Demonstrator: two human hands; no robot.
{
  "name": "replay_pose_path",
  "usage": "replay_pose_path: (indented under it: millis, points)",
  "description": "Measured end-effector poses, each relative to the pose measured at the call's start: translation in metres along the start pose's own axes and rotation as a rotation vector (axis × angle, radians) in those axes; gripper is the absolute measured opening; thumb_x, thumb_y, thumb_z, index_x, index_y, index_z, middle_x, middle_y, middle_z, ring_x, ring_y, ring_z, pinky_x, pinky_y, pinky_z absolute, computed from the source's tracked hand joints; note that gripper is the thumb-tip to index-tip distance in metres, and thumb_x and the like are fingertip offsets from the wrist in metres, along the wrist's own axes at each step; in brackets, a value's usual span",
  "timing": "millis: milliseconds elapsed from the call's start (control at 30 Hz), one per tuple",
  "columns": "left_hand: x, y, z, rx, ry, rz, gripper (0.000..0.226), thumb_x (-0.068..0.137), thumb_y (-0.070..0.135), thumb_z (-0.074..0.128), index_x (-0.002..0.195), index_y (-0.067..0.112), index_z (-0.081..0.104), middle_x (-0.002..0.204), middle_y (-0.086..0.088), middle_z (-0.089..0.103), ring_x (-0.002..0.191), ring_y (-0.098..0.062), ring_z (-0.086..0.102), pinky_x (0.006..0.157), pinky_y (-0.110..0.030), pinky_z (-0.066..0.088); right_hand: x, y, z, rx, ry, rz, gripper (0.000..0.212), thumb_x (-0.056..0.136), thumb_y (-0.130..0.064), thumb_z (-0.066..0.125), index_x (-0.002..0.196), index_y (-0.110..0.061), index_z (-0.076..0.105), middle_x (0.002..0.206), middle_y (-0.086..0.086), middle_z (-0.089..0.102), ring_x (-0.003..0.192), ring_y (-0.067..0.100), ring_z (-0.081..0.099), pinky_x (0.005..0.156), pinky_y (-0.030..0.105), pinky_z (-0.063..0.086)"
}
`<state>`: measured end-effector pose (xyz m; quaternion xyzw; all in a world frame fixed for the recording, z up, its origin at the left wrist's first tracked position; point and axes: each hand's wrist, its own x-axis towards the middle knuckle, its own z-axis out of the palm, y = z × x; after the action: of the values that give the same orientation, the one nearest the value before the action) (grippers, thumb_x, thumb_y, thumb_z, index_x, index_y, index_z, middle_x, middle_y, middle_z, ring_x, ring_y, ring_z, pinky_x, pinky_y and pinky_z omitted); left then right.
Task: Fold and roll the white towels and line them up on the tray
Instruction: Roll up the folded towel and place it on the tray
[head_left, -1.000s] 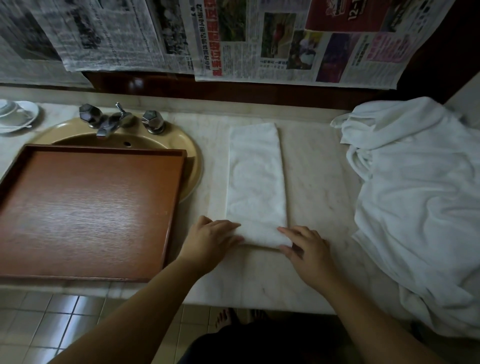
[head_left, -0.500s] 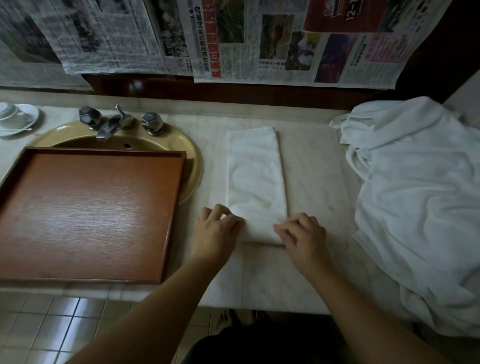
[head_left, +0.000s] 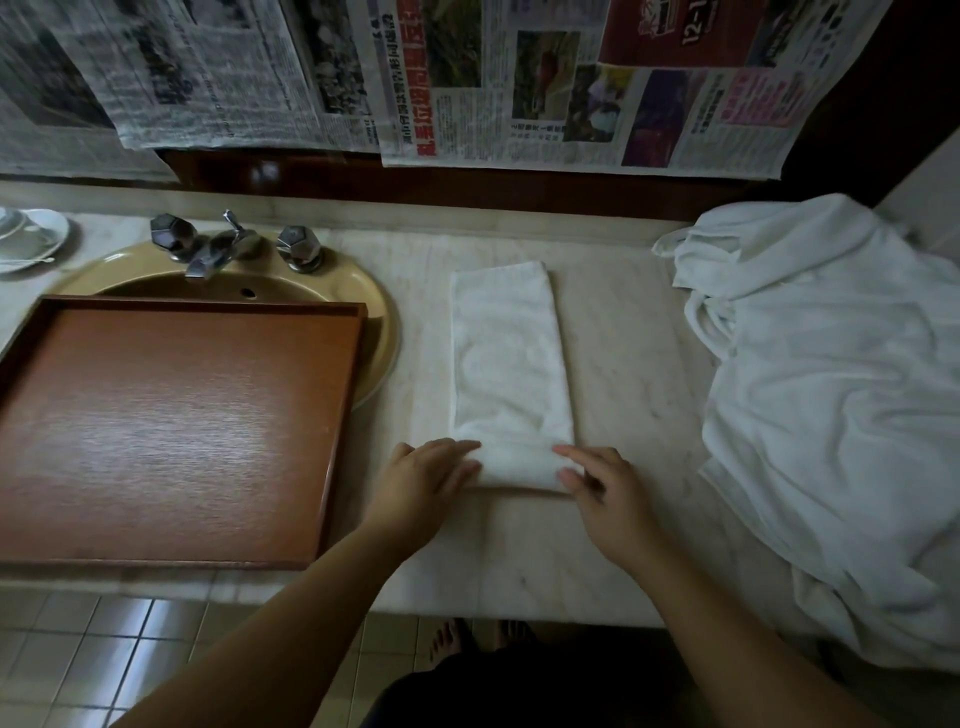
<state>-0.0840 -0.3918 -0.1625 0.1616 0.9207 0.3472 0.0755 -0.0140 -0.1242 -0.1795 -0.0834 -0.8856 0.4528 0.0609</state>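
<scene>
Rolling step, near end first; my left hand (head_left: 423, 480) and right hand (head_left: 605, 488) sit at the two ends of the fresh roll at the towel's (head_left: 511, 364) near edge; left fingers lie mostly straight, pressing the roll's left end; right fingers are bent over the right end, thumb tucked against it, lightly gripping; the towel lies as a long folded strip on the marble counter (head_left: 623, 364), running away from me, between the tray (head_left: 171, 431) and the white pile (head_left: 841, 415). To do this well, I judge: keep both ends turning at the same rate so the roll stays square; keep it tight; push away along the strip's axis; watch the side edges so it doesn't cone. Versus a second ago: the near edge was flat under my fingertips; now it is turned over into a first roll and both hands sit further up the strip; tray is empty as before, resting partly over the sink (head_left: 374, 306).
</scene>
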Motion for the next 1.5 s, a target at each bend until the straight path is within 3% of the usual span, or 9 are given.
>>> replay_pose_path:
  millis: [133, 233, 367, 467, 700, 967, 1200, 1300, 1500]
  points:
    - [0.014, 0.02, -0.006, -0.588, 0.018, -0.439, 0.033, 0.089, 0.054, 0.077, 0.113, 0.043, 0.058, 0.107, 0.003, 0.069, 0.095, -0.012, 0.07, 0.078, -0.036, 0.061, 0.025, -0.009, 0.006, 0.154, -0.02, 0.277, 0.019, 0.1, -0.033, 0.066, 0.101, -0.051, 0.073, 0.109, -0.008, 0.067, 0.098, 0.004, 0.065, 0.095, 0.037, 0.055]
    - [0.023, 0.03, -0.003, -0.55, 0.076, -0.508, 0.025, 0.089, 0.049, 0.078, 0.107, 0.04, 0.063, 0.108, 0.003, 0.068, 0.098, -0.018, 0.068, 0.083, -0.044, 0.062, 0.035, -0.01, 0.014, 0.185, 0.077, 0.377, 0.009, 0.093, -0.037, 0.071, 0.09, -0.045, 0.073, 0.102, -0.008, 0.072, 0.094, 0.012, 0.068, 0.092, 0.042, 0.058]
    - [0.019, 0.017, 0.004, 0.063, 0.229, -0.07, 0.018, 0.095, 0.049, 0.072, 0.099, 0.033, 0.08, 0.114, 0.008, 0.062, 0.106, -0.021, 0.052, 0.086, -0.038, 0.051, 0.018, -0.012, 0.007, -0.222, 0.255, 0.004, 0.005, 0.09, -0.035, 0.079, 0.093, -0.031, 0.08, 0.103, -0.006, 0.06, 0.091, 0.021, 0.059, 0.084, 0.037, 0.053]
    - [0.008, -0.004, 0.005, 0.251, 0.211, 0.293, 0.032, 0.096, 0.052, 0.07, 0.11, 0.025, 0.079, 0.118, 0.005, 0.065, 0.101, -0.024, 0.055, 0.081, -0.042, 0.052, -0.002, -0.005, 0.0, -0.389, 0.212, -0.256, 0.036, 0.079, -0.042, 0.088, 0.111, -0.027, 0.081, 0.113, -0.008, 0.067, 0.096, 0.019, 0.059, 0.078, 0.034, 0.049]
    - [-0.018, -0.016, 0.007, 0.257, 0.046, 0.394, 0.054, 0.093, 0.068, 0.061, 0.124, 0.025, 0.073, 0.122, 0.01, 0.065, 0.104, -0.018, 0.058, 0.086, -0.041, 0.054, -0.03, 0.011, -0.011, -0.322, 0.063, -0.229, 0.054, 0.074, -0.045, 0.088, 0.124, -0.027, 0.075, 0.119, -0.01, 0.066, 0.1, 0.015, 0.062, 0.084, 0.036, 0.053]
    - [-0.039, 0.02, 0.012, 0.004, -0.043, -0.145, 0.059, 0.092, 0.078, 0.04, 0.121, 0.037, 0.072, 0.107, 0.017, 0.064, 0.102, -0.013, 0.049, 0.089, -0.033, 0.044, -0.032, 0.003, -0.019, 0.012, -0.127, 0.152, 0.024, 0.088, -0.053, 0.073, 0.11, -0.055, 0.064, 0.108, -0.017, 0.06, 0.103, 0.003, 0.061, 0.095, 0.031, 0.05]
    - [-0.011, 0.047, 0.016, -0.222, 0.14, -0.481, 0.032, 0.09, 0.069, 0.062, 0.101, 0.039, 0.062, 0.087, 0.014, 0.064, 0.104, -0.014, 0.052, 0.084, -0.041, 0.054, 0.001, -0.014, -0.013, 0.153, 0.022, 0.35, 0.014, 0.091, -0.038, 0.077, 0.099, -0.034, 0.066, 0.099, -0.002, 0.063, 0.09, 0.018, 0.064, 0.073, 0.029, 0.049]
    - [-0.012, 0.045, 0.018, 0.027, 0.255, -0.339, 0.03, 0.09, 0.065, 0.067, 0.093, 0.036, 0.067, 0.104, 0.012, 0.057, 0.105, -0.014, 0.049, 0.081, -0.031, 0.045, -0.005, -0.008, -0.012, -0.126, 0.141, 0.013, 0.006, 0.088, -0.033, 0.08, 0.093, -0.035, 0.078, 0.1, -0.007, 0.055, 0.087, 0.019, 0.059, 0.08, 0.03, 0.05]
    - [-0.035, 0.012, 0.028, 0.265, 0.334, 0.316, 0.034, 0.094, 0.054, 0.071, 0.096, 0.022, 0.079, 0.105, 0.004, 0.067, 0.089, -0.023, 0.053, 0.071, -0.035, 0.048, -0.033, 0.013, -0.025, -0.401, 0.081, -0.382, 0.05, 0.083, -0.046, 0.082, 0.128, -0.025, 0.074, 0.125, -0.006, 0.065, 0.101, 0.019, 0.06, 0.084, 0.041, 0.054]
